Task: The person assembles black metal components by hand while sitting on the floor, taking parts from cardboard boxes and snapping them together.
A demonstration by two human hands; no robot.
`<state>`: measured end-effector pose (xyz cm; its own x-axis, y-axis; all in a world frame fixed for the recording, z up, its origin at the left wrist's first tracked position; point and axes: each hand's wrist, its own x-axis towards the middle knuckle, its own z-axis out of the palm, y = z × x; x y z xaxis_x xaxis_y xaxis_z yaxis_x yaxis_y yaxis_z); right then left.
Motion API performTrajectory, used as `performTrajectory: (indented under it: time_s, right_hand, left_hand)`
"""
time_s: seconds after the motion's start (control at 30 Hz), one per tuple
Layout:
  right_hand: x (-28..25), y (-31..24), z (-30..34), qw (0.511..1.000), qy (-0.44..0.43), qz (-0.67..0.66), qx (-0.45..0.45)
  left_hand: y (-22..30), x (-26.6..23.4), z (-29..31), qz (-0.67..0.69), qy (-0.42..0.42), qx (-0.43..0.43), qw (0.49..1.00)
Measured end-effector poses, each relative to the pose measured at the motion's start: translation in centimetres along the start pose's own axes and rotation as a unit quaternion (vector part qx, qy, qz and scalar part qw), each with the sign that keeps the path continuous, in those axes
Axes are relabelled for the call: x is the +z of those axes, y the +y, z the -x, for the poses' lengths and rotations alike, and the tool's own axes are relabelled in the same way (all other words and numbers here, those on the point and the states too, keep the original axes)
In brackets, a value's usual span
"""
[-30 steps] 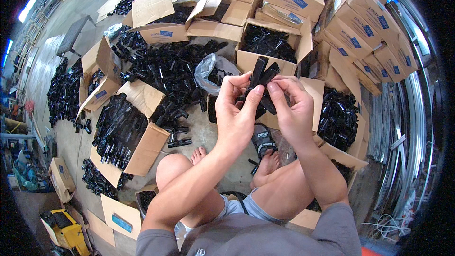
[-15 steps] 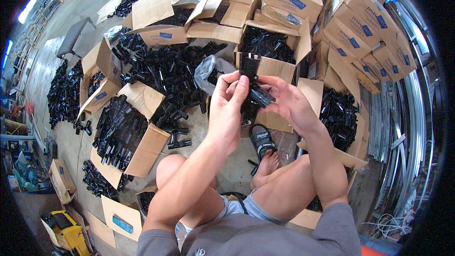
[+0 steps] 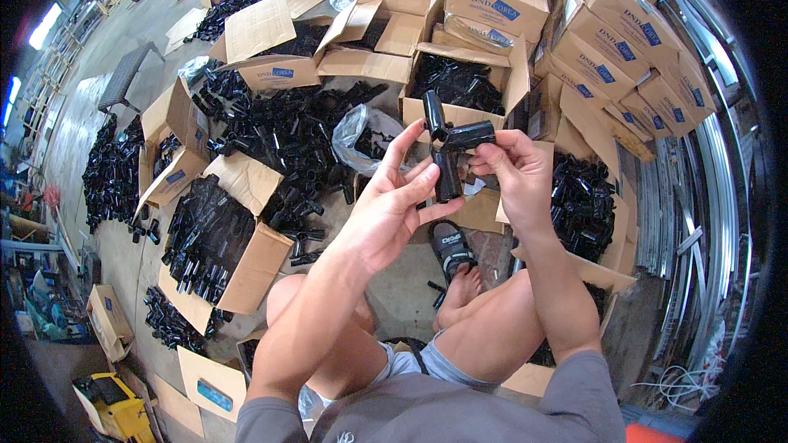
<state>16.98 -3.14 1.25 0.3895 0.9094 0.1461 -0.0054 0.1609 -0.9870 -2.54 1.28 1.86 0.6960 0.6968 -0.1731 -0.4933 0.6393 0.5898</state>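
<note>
Held up between my hands is a glossy black pipe connector (image 3: 468,136) with three short tubular arms; a pale opening shows at its centre. My right hand (image 3: 525,179) pinches the end of the arm pointing right, between thumb and fingers. On the other side, my left hand (image 3: 379,217) steadies the upper and lower arms with its fingertips, the fingers partly spread. Just beyond stands an open carton (image 3: 460,80) full of similar black pieces. Nearer and to its left is a clear plastic bag (image 3: 349,138) with black pieces in it.
Heaps of black connectors (image 3: 287,135) cover the floor ahead and left. Open cartons (image 3: 254,267) surround me, one holding black pieces (image 3: 583,209) at my right. Stacked closed boxes (image 3: 603,53) and long metal profiles (image 3: 698,230) stand farther right. A yellow machine (image 3: 123,410) sits lower left.
The connector has turned, so its three arms now spread toward my view. My right hand has shifted slightly right and pinches one arm; the fingers of my left hand have opened somewhat.
</note>
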Motion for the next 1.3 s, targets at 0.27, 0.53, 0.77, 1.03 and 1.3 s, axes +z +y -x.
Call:
performTrajectory:
  time_s: [0.27,0.53,0.77,1.03,1.3]
  right_hand:
    - [0.1,-1.0,1.1,0.996,0.025,0.057,-0.062]
    - [0.1,-2.3,1.9,0.991,0.03,0.092,-0.092]
    - [0.0,-1.8,1.7,0.989,0.017,0.106,-0.1]
    - [1.5,-0.6,2.0,0.988,-0.015,0.122,-0.089]
    - [2.1,15.6,-4.4,0.873,-0.231,0.429,-0.009]
  left_hand:
    - [-0.8,-1.0,-0.4,0.026,-0.044,-0.054,0.997]
    - [0.0,0.0,0.6,-0.01,-0.076,-0.073,0.994]
    - [-0.1,-0.8,0.1,-0.064,-0.07,-0.086,0.992]
    - [0.8,-1.7,1.0,-0.186,0.002,-0.032,0.982]
    - [5.0,-4.6,0.6,-0.593,0.184,0.163,0.767]
